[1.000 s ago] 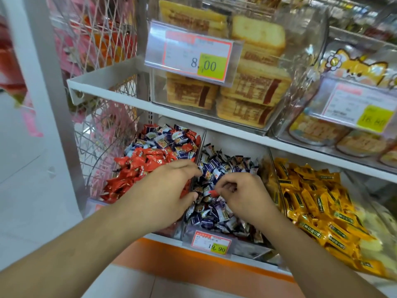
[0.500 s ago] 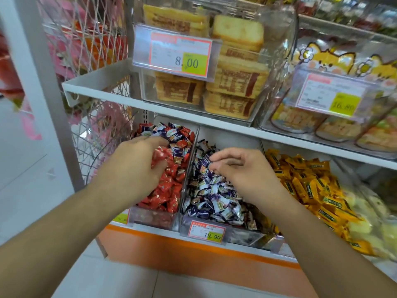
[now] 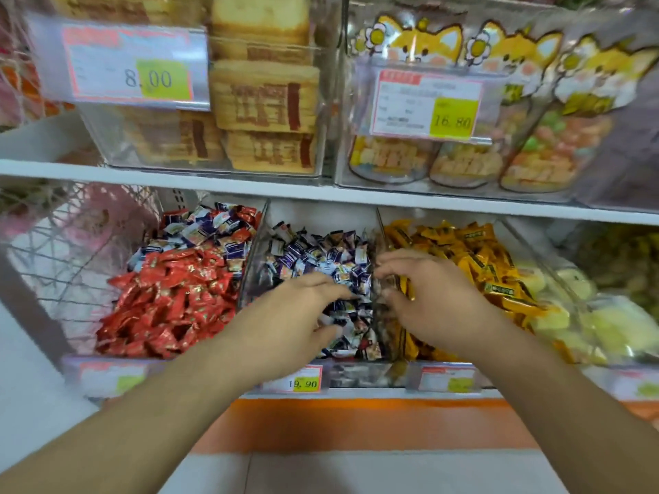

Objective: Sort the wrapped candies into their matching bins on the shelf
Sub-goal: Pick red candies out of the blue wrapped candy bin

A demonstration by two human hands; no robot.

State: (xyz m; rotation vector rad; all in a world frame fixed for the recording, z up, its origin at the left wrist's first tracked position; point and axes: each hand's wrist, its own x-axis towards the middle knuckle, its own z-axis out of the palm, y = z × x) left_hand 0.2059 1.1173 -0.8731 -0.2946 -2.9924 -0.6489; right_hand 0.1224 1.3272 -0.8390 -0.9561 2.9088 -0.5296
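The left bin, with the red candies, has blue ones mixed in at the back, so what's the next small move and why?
Probably lift the left hand from the middle bin to the back of the left bin and pinch one blue candy. Blue and white wrappers sit among the red candies there, and they match the middle bin's pile. Both hands are over the middle bin and yellow bin.

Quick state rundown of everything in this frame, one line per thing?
Left hand: over the purple candy bin, fingers reaching in; grip unclear, blurred.
Right hand: at the divider between purple and yellow bins, fingers curled down; grip unclear.
Red candy bin: full, purple-and-white candies mixed in at the back.
Purple candy bin: full.
Yellow candy bin: full.
19.90 price tag: on the bin front, partly hidden by the left arm.
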